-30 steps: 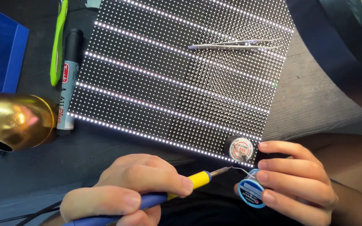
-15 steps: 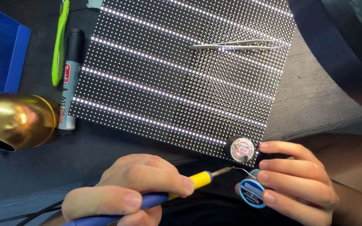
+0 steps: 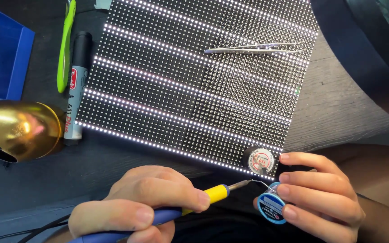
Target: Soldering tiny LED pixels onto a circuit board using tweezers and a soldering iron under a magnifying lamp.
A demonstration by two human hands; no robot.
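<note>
My left hand grips a soldering iron with a blue and yellow handle; its metal tip points right, close to a thin wire end. My right hand holds a small blue spool of solder wire, with the wire end sticking out toward the iron tip. Both hands are at the near edge of a lit LED matrix panel, black with bright rows of dots. A small round tin sits on the panel's near right corner, just above my right fingers.
Metal tweezers lie on the panel's far part. A black marker and a green-handled tool lie left of the panel. A shiny gold round object and a blue tray stand at the left. A dark curved object fills the right.
The view has shifted slightly, so the panel sits a little lower in the frame. Both hands, the iron and the spool stay in the same pose.
</note>
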